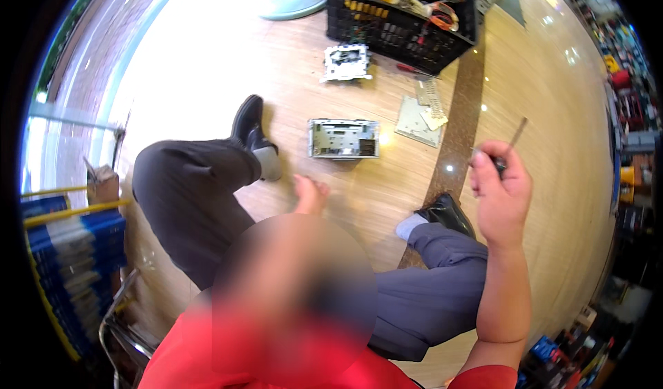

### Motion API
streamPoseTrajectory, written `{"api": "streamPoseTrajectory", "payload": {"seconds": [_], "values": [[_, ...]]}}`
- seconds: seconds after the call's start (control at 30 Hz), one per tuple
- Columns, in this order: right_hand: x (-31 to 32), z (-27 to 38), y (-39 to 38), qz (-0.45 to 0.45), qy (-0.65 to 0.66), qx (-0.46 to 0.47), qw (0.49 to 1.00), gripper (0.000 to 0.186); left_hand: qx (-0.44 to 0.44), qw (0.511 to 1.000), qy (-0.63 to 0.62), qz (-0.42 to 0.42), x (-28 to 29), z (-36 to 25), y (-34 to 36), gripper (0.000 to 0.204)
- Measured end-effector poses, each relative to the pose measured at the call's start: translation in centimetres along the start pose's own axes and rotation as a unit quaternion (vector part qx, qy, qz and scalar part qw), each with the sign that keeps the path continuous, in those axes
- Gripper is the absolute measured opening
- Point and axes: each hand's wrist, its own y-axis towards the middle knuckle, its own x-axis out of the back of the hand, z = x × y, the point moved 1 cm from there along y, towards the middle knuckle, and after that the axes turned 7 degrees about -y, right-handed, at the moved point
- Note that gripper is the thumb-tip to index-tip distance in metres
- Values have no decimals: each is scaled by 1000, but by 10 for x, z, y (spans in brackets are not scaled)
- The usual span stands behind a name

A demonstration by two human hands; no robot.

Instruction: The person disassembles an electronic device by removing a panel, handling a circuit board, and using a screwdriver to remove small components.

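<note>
My right hand [503, 188] is raised at the right and closed around a screwdriver [516, 135]. The tool's thin metal shaft points up and away, and its dark handle is mostly hidden in my fingers. Between my feet on the floor sits an open metal device housing [343, 139], box-shaped, with circuit parts showing inside. My left hand [312, 194] hangs in the air just nearer than the housing, fingers a little apart, with nothing seen in it. A blurred patch covers much of that forearm.
A black plastic crate [400, 33] full of tools and parts stands at the far side. Before it lie a metal mechanism [347, 63], a red-handled tool [409, 68] and flat metal plates [418, 121]. Blue stacked goods [79, 251] stand at left; cluttered shelves [628, 140] line the right.
</note>
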Motion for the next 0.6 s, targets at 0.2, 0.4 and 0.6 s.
{"api": "streamPoseTrajectory", "payload": {"seconds": [0.2, 0.4, 0.6], "values": [[-17, -25, 17, 1, -45, -4, 999, 8, 124, 975, -165, 77, -7, 26, -35, 84], [-4, -65, 33, -46, -118, -35, 991, 7, 33, 988, -112, 104, -38, 18, -46, 98], [-39, -94, 46, -35, -146, -85, 985, 5, -35, 996, -54, 63, -60, 23, -33, 109]]}}
